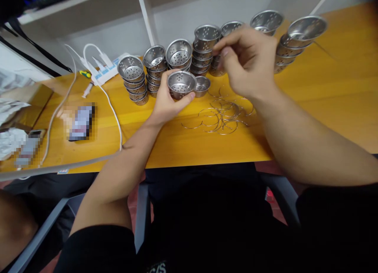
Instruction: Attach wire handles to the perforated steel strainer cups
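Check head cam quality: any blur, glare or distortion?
Head view: wide-angle bend curves the table edge and stretches the forearms; pixelated patches mask two flat items at left; right hand slightly soft, left hand and its cup fairly sharp; soft glare on the stacked cups; wire rings thin but readable; bottom of frame dark.

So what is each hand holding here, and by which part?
Left hand holds a perforated steel cup by its outer wall, thumb near the rim. Right hand pinches something too small to identify.
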`<state>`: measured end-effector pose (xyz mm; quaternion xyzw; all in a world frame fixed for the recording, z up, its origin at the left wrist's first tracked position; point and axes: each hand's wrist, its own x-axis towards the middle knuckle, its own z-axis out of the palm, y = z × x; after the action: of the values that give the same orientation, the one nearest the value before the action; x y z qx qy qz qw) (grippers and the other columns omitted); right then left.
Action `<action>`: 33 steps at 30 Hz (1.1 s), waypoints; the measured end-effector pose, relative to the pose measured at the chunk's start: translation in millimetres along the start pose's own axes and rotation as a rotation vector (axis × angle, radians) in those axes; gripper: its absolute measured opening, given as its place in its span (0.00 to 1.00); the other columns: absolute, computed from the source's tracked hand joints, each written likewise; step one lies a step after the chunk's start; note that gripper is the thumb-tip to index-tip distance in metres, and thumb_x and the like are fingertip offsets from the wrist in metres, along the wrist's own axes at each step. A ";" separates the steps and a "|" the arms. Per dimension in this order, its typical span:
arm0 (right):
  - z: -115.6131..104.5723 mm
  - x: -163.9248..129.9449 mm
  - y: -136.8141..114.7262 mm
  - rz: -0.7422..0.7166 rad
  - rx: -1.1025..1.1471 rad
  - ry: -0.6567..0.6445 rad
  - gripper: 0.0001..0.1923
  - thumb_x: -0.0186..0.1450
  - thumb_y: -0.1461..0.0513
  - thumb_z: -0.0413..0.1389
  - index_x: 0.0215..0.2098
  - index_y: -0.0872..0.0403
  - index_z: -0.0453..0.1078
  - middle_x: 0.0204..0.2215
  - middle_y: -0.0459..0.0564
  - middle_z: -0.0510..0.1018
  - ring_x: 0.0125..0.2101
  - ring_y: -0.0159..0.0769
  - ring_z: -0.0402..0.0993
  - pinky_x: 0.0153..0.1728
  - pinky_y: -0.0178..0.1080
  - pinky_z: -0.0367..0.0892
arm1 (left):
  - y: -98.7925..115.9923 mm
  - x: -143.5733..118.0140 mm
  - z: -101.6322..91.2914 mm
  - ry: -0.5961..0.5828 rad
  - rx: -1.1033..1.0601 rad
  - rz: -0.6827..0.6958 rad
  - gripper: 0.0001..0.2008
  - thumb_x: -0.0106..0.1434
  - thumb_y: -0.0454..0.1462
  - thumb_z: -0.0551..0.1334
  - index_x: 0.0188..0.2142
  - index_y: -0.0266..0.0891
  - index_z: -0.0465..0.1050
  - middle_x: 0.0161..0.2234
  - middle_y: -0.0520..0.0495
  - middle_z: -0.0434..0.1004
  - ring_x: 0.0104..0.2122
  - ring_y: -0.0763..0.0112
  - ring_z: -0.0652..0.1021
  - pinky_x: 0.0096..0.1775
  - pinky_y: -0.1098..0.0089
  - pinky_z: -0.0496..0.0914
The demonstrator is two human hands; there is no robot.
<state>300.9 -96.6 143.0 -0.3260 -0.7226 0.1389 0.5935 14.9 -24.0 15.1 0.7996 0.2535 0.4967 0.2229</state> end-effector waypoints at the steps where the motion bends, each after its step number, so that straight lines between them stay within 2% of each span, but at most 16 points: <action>1: -2.0 0.5 -0.1 -0.077 -0.043 0.020 0.20 0.88 0.39 0.69 0.51 0.42 0.91 0.50 0.58 0.94 0.48 0.55 0.88 0.54 0.58 0.83 | -1.9 1.1 -1.9 0.014 0.003 -0.001 0.51 0.79 0.68 0.77 0.84 0.54 0.54 0.71 0.38 0.79 0.72 0.47 0.87 0.80 0.39 0.80; 3: -4.1 -0.2 -1.6 -0.180 -0.080 -0.061 0.12 0.89 0.49 0.66 0.53 0.42 0.91 0.55 0.59 0.95 0.58 0.57 0.90 0.64 0.61 0.83 | -4.7 1.7 -4.7 0.029 0.026 -0.006 0.52 0.79 0.67 0.78 0.85 0.54 0.54 0.70 0.39 0.80 0.72 0.46 0.87 0.81 0.39 0.79; 5: -2.9 -2.8 -3.5 -0.185 -0.060 -0.226 0.09 0.88 0.54 0.66 0.55 0.42 0.90 0.60 0.59 0.95 0.62 0.59 0.90 0.69 0.62 0.83 | -5.1 1.0 -6.0 0.029 0.053 -0.005 0.53 0.78 0.65 0.80 0.86 0.55 0.54 0.71 0.39 0.79 0.74 0.46 0.86 0.82 0.39 0.79; 7: 0.6 -6.0 -4.9 -0.138 -0.056 -0.352 0.09 0.86 0.54 0.66 0.56 0.42 0.90 0.63 0.60 0.94 0.63 0.62 0.90 0.71 0.65 0.83 | -2.1 0.2 -6.0 0.019 0.077 -0.001 0.53 0.78 0.62 0.82 0.86 0.55 0.54 0.72 0.39 0.79 0.75 0.46 0.84 0.83 0.40 0.78; 10: 4.3 -9.1 -7.5 -0.076 -0.097 -0.440 0.16 0.88 0.51 0.61 0.61 0.43 0.91 0.66 0.62 0.91 0.67 0.66 0.88 0.76 0.69 0.81 | 9.4 0.4 -5.7 0.005 0.087 -0.023 0.52 0.78 0.59 0.82 0.86 0.53 0.55 0.73 0.38 0.78 0.75 0.44 0.84 0.83 0.40 0.78; 14: 2.4 -8.9 -13.5 0.007 -0.119 -0.462 0.22 0.88 0.45 0.60 0.69 0.38 0.91 0.69 0.61 0.90 0.74 0.73 0.83 0.83 0.74 0.74 | 30.4 2.0 -6.9 -0.015 0.090 -0.079 0.47 0.80 0.55 0.80 0.84 0.50 0.59 0.71 0.37 0.79 0.74 0.43 0.85 0.83 0.38 0.79; 18: 1.1 -7.6 -14.8 0.036 -0.135 -0.498 0.23 0.87 0.44 0.60 0.68 0.38 0.93 0.70 0.61 0.89 0.72 0.75 0.83 0.82 0.77 0.75 | 43.0 2.7 -6.8 -0.037 0.095 -0.065 0.44 0.82 0.55 0.78 0.85 0.51 0.59 0.71 0.38 0.79 0.74 0.45 0.85 0.83 0.39 0.79; 20: 2.4 -7.6 -13.4 0.036 -0.166 -0.525 0.21 0.86 0.46 0.62 0.67 0.37 0.93 0.71 0.60 0.89 0.72 0.75 0.83 0.81 0.78 0.75 | 44.0 2.9 -5.2 -0.013 0.082 -0.081 0.44 0.82 0.55 0.79 0.84 0.51 0.60 0.70 0.38 0.80 0.74 0.45 0.86 0.83 0.39 0.80; 24: 8.3 -10.3 -8.9 0.030 -0.199 -0.603 0.22 0.82 0.52 0.66 0.69 0.33 0.93 0.74 0.57 0.86 0.78 0.75 0.78 0.82 0.80 0.75 | 39.0 2.9 -0.9 0.006 0.059 -0.088 0.45 0.82 0.57 0.80 0.83 0.50 0.59 0.69 0.39 0.80 0.73 0.45 0.87 0.82 0.39 0.80; 29: 17.4 -18.0 -1.3 -0.016 -0.140 -0.624 0.23 0.78 0.56 0.67 0.68 0.39 0.93 0.79 0.59 0.82 0.81 0.75 0.76 0.81 0.79 0.76 | 36.8 2.6 2.0 -0.015 0.043 -0.057 0.45 0.83 0.60 0.77 0.82 0.49 0.58 0.68 0.38 0.80 0.72 0.45 0.87 0.80 0.39 0.81; 31: 17.6 -18.3 0.0 -0.010 -0.121 -0.597 0.22 0.78 0.56 0.68 0.67 0.38 0.93 0.78 0.58 0.83 0.80 0.75 0.76 0.79 0.79 0.78 | 36.7 2.2 2.6 -0.020 0.041 -0.076 0.46 0.82 0.60 0.78 0.83 0.49 0.58 0.68 0.38 0.80 0.71 0.44 0.87 0.80 0.38 0.82; 33: 13.3 -15.2 1.8 0.005 -0.098 -0.493 0.17 0.78 0.55 0.68 0.62 0.37 0.92 0.74 0.57 0.87 0.76 0.73 0.80 0.74 0.76 0.81 | 32.8 1.4 2.9 -0.034 0.053 -0.074 0.47 0.82 0.61 0.78 0.85 0.51 0.57 0.70 0.37 0.80 0.72 0.44 0.86 0.79 0.38 0.82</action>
<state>290.1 -102.5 126.9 -0.3123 -0.8505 0.1806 0.3826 24.2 -48.7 34.9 0.8035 0.2920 0.4678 0.2241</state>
